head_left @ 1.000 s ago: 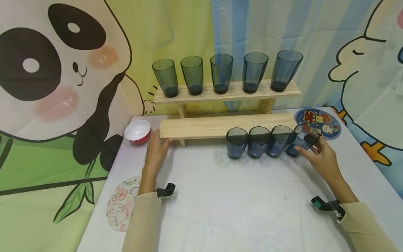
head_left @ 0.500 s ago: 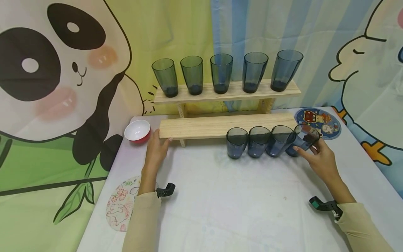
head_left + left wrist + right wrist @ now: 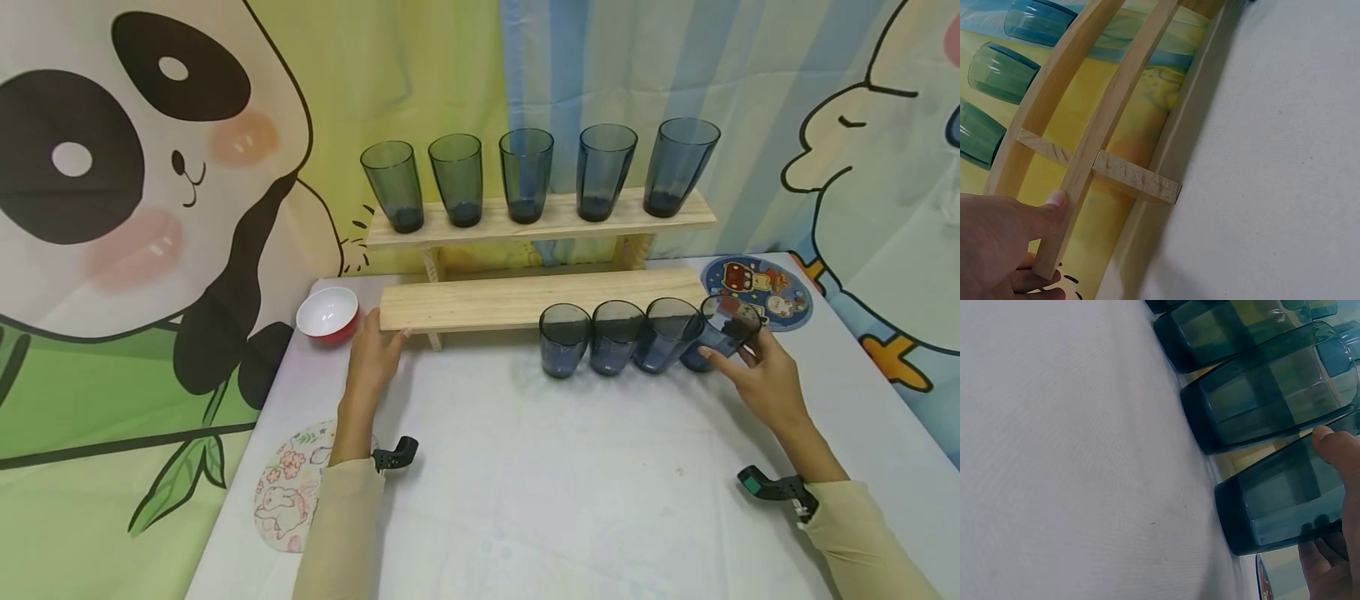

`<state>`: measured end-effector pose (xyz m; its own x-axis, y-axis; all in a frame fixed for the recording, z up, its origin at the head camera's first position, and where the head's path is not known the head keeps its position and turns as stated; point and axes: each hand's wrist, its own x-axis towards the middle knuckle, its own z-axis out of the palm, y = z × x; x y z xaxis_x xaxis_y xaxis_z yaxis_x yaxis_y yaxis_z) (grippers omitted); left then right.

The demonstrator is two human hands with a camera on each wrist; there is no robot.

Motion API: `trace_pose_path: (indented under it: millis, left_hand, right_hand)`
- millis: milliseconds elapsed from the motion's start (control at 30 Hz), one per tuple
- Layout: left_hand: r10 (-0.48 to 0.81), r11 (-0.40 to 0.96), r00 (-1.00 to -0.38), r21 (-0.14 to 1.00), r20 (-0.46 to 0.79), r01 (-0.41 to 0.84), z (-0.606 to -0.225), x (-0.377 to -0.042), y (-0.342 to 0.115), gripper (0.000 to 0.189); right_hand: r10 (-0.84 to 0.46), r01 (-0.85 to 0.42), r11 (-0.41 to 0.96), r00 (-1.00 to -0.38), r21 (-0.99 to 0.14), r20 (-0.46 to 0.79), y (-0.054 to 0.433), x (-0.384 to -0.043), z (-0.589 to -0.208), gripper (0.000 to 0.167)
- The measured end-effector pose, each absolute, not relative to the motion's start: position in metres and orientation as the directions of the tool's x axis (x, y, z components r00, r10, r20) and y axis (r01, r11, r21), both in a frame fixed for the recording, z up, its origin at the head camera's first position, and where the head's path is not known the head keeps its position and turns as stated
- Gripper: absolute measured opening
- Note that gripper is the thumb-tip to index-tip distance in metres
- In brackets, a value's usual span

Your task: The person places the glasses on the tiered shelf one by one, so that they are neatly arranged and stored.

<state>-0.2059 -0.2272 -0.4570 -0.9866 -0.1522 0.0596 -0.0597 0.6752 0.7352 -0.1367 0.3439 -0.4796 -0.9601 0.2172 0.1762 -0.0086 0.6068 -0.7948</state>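
Note:
My left hand (image 3: 371, 358) grips the left end of the lower board of a two-tier wooden shelf (image 3: 465, 307). In the left wrist view the thumb (image 3: 1055, 199) lies against the board's front edge, with fingers round its end. My right hand (image 3: 767, 379) holds the rightmost dark-blue drinking glass (image 3: 1282, 497), thumb on one side and fingers on the other. That glass stands upright on the table, at the end of a row of several matching glasses (image 3: 617, 337) before the shelf. Similar glasses (image 3: 527, 177) line the upper board.
A red bowl with a white inside (image 3: 327, 312) stands left of the shelf. A round blue patterned mat (image 3: 780, 293) lies at the back right, and a floral rabbit mat (image 3: 281, 500) is partly under the left arm. Printed curtains (image 3: 450, 67) hang behind the white table (image 3: 562, 500).
The right wrist has shifted slightly to the left, then held. Both hands keep their holds, and the glasses and shelf stay in place.

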Motion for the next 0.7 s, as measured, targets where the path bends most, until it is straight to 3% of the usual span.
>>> trace_pose_path:
  millis: [300, 700]
  left_hand:
    - [-0.150, 0.672, -0.987, 0.739, 0.064, -0.054, -0.456, -0.205, -0.227, 0.072]
    - [-0.158, 0.668, -0.986, 0.741, 0.052, -0.069, -0.456, -0.204, -0.227, 0.074]
  right_hand:
    - [0.240, 0.028, 0.621, -0.958, -0.783, 0.157, 0.348, -0.136, -0.464, 0.079]
    - [0.302, 0.080, 0.674, -0.937, -0.734, 0.174, 0.340, -0.131, -0.390, 0.084]
